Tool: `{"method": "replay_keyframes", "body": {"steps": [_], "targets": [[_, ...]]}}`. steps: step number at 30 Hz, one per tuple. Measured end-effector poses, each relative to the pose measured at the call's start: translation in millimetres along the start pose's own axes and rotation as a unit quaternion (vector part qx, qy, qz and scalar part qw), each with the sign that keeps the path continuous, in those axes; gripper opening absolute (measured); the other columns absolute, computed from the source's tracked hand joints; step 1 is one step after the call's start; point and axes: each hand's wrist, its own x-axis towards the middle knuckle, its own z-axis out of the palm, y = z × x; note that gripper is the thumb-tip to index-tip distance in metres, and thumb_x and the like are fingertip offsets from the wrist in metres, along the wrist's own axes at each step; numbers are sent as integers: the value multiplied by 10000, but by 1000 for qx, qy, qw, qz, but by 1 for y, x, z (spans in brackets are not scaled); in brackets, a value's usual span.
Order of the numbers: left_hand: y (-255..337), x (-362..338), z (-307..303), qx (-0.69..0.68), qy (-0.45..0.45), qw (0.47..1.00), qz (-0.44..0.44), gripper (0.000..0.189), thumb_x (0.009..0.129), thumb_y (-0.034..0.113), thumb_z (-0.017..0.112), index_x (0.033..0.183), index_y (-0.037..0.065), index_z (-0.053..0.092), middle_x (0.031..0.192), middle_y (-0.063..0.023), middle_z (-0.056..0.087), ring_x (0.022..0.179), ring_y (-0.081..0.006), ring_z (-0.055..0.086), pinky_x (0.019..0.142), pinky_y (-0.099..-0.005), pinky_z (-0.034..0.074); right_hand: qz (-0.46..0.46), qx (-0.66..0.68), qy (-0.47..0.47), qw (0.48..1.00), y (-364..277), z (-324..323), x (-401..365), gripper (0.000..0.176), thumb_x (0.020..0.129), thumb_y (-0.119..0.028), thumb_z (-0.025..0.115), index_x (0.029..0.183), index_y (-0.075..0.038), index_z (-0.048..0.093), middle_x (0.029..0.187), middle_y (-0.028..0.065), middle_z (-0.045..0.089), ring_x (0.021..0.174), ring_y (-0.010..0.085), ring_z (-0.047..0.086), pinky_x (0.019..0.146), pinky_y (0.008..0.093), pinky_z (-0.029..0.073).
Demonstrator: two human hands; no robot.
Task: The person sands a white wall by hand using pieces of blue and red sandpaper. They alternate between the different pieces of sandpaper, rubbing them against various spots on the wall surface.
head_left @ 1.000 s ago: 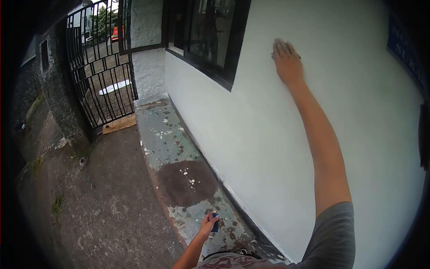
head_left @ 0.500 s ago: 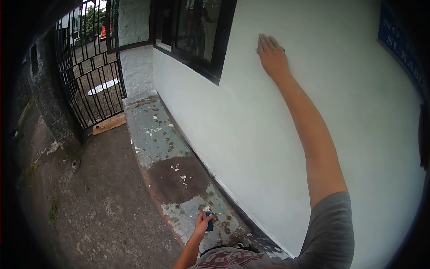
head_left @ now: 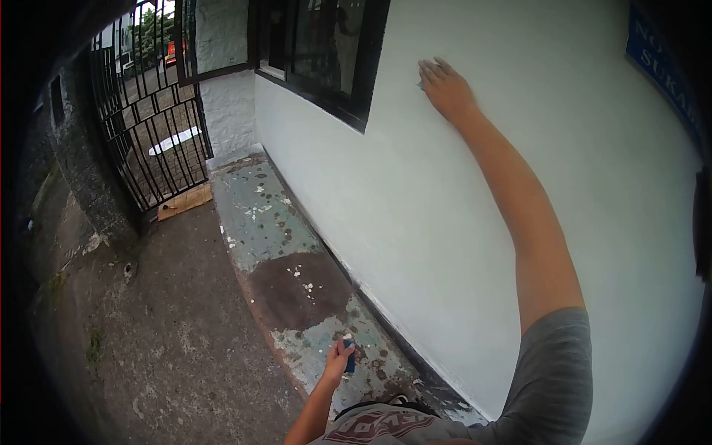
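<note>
My right hand point(head_left: 446, 87) is high on the pale wall point(head_left: 445, 222), to the right of the dark-framed window. It presses a thin bluish-grey piece point(head_left: 421, 86) flat to the surface; only a small edge of that piece shows past the fingers. Low down near my body, my left hand point(head_left: 338, 361) grips a small dark blue piece point(head_left: 349, 357) between thumb and fingers. Beneath it lies the paint-spotted ledge point(head_left: 259, 215), which runs along the foot of the wall.
The dark window frame point(head_left: 359, 104) stands left of my right hand. A blue sign point(head_left: 664, 67) hangs at the upper right. At the left are a black metal gate point(head_left: 156, 126), a rough post point(head_left: 93, 170), a flat brown board point(head_left: 185, 202) and concrete ground point(head_left: 200, 311).
My right hand has shifted slightly left along the wall and its fingers are angled more to the left. My left hand still holds the blue piece. The view has moved slightly.
</note>
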Motion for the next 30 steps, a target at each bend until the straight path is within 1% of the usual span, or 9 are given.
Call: {"method": "replay_keyframes", "body": {"steps": [4,8,12,16,18,22,25,29,30], "targets": [[2,-6,-9,-6,21,1000,-3,156,960,170,652,1065,79,583,915,6,602,823,-98,562,751,-265,467,97,-62,62,991,45,-18,10,445,1009,-180,481,1417,-3,511,1526,64,487,1442,198,402,1235,357,268],[0,-11,-15,-8,39,999,-12,120,963,177,648,979,100,556,882,38,543,804,-83,515,732,-263,453,124,-4,58,991,10,-15,5,421,1020,-183,465,1402,-16,527,1521,62,493,1440,202,405,1234,363,271],[-2,-7,-18,-13,39,999,-13,123,965,175,645,957,107,543,880,41,535,810,-81,518,748,-258,451,-21,43,-6,999,19,-4,7,413,1011,-178,484,1387,-17,540,1515,78,497,1433,195,413,1237,369,265],[6,-4,-18,-16,37,999,-16,113,968,173,642,976,107,550,878,33,544,801,-83,528,737,-263,460,143,-22,73,987,22,-26,-8,436,1006,-166,492,1417,-22,517,1550,76,457,1451,192,390,1244,385,244],[11,2,-13,-15,40,999,-3,109,969,172,641,990,106,557,881,25,562,791,-87,545,724,-266,474,96,25,20,995,-15,-22,-31,455,1019,-187,471,1440,-15,489,1564,79,437,1458,192,379,1244,391,236],[3,19,-12,-17,12,1000,3,145,970,173,645,1063,90,572,913,-14,647,786,-116,617,712,-282,513,-176,62,-130,974,-103,6,-112,483,1056,-251,373,1485,-42,452,1603,60,380,1485,201,335,1262,399,178],[17,11,2,-8,4,1000,-16,148,969,170,646,1062,86,568,903,-26,660,794,-118,623,714,-282,510,-189,59,-144,970,-97,5,-105,482,1051,-245,382,1472,-28,469,1591,62,402,1480,200,347,1265,412,169],[0,17,5,-13,6,1000,-11,151,965,169,651,1058,82,569,907,-33,667,810,-122,635,719,-281,514,-9,-67,-29,997,16,-17,-10,439,1024,-194,435,1423,-37,531,1567,51,441,1454,192,388,1251,409,207],[-1,15,8,-13,5,1000,-4,151,965,169,651,1057,83,569,908,-32,667,814,-122,637,720,-281,516,28,-59,97,993,59,-24,5,361,995,-158,489,1294,-15,629,1419,76,596,1336,196,528,1196,402,317]]}}
